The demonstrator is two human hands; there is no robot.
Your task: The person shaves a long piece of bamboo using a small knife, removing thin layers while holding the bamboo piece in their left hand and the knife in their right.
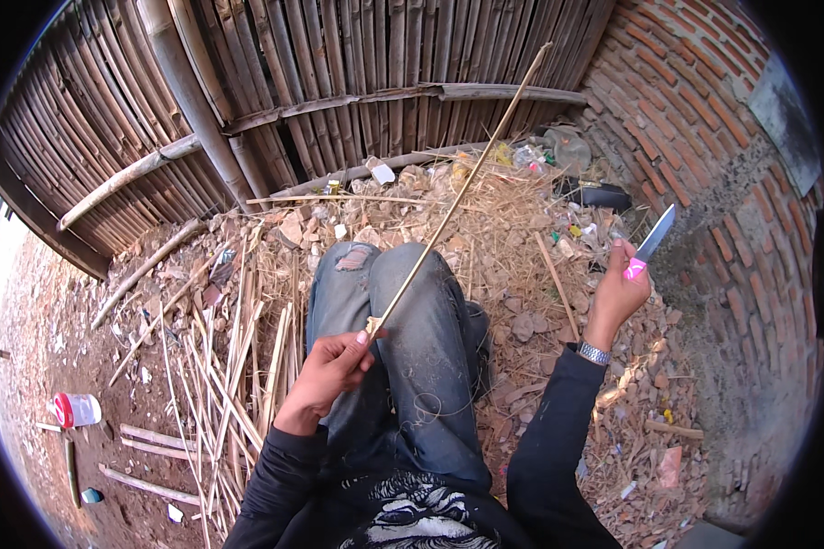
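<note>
My left hand [331, 373] is closed around the lower end of a long thin bamboo stick [455, 209], held above my knees. The stick slants up and away to the right, and a frayed, pale bit shows at the end by my thumb. Out to the right, my right hand [618, 291] grips a knife [655, 234] by its pink handle, with the blade pointing up and away. The knife and the stick are well apart. A curled thin shaving [428, 405] lies on my jeans.
Split bamboo strips [233, 403] lie in a heap at my left. Beyond them is a clear tub with a red lid [78, 410]. A bamboo fence [339, 55] stands ahead, a brick wall [696, 110] at the right. Rubble, straw and litter cover the ground.
</note>
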